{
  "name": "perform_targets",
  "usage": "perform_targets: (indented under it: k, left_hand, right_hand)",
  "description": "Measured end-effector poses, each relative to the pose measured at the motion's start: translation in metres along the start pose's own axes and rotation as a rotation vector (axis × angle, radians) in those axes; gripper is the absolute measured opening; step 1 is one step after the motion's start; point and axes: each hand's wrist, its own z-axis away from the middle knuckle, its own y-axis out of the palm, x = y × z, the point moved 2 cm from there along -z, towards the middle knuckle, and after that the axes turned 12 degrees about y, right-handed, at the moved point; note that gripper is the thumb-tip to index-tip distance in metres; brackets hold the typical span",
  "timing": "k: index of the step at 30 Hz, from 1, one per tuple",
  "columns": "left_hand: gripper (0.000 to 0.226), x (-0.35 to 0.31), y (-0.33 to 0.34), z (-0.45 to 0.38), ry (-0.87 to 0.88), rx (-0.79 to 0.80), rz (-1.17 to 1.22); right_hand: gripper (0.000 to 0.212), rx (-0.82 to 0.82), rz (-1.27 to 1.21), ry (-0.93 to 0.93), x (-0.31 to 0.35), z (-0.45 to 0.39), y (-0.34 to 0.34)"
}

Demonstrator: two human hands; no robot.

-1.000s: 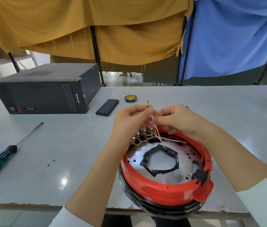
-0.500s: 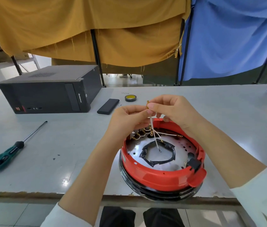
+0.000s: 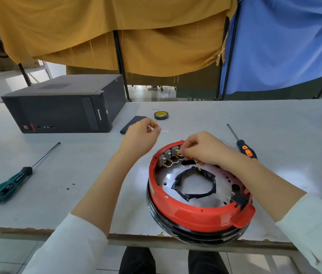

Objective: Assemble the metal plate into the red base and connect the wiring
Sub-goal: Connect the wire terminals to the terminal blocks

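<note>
The red base [image 3: 199,213] lies at the table's near edge on a black ring, with the metal plate [image 3: 167,176] seated inside it. A black taped loop [image 3: 193,183] lies on the plate. Grey switch blocks [image 3: 168,155] with brass terminals line the far left inner wall. My right hand [image 3: 201,149] reaches into the base and pinches a white wire [image 3: 197,166] with a brass ring end beside those terminals. My left hand [image 3: 141,138] is raised left of the base and pinches a separate white wire [image 3: 154,125] with a brass tip.
A black computer case [image 3: 63,107] stands at the back left, with a dark flat block [image 3: 131,124] and a tape roll [image 3: 160,115] beside it. A green screwdriver [image 3: 17,177] lies at the left, an orange-and-black one [image 3: 244,148] right of the base.
My hands have parted. The left hand moved up and left with one wire, away from the base. The right hand dropped into the base at the terminals with the other wire.
</note>
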Motion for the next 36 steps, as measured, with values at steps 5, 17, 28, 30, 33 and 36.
perform_targets:
  k: [5,17,28,30,33,36]
  left_hand:
    - [0.021,0.014,0.028,-0.005,-0.051,0.211,0.253]
    - [0.007,0.030,0.051,-0.001,-0.085,0.213,0.729]
    - [0.006,0.034,0.053,-0.002,-0.099,0.181,0.749]
    - [0.006,0.034,0.054,-0.001,-0.100,0.179,0.763]
    - [0.006,0.035,0.054,-0.001,-0.103,0.172,0.767]
    - [0.005,0.035,0.055,-0.001,-0.106,0.173,0.775]
  right_hand:
    - [0.014,-0.021,0.228,-0.118,0.006,-0.007,0.005]
    - [0.016,-0.145,0.162,-0.239,-0.010,-0.008,0.019]
    - [0.022,-0.239,0.197,-0.321,-0.004,-0.006,0.025]
    - [0.020,-0.262,0.217,-0.348,-0.004,-0.005,0.026]
    - [0.019,-0.259,0.248,-0.368,-0.003,-0.005,0.028]
    - [0.017,-0.242,0.286,-0.367,-0.002,-0.006,0.030]
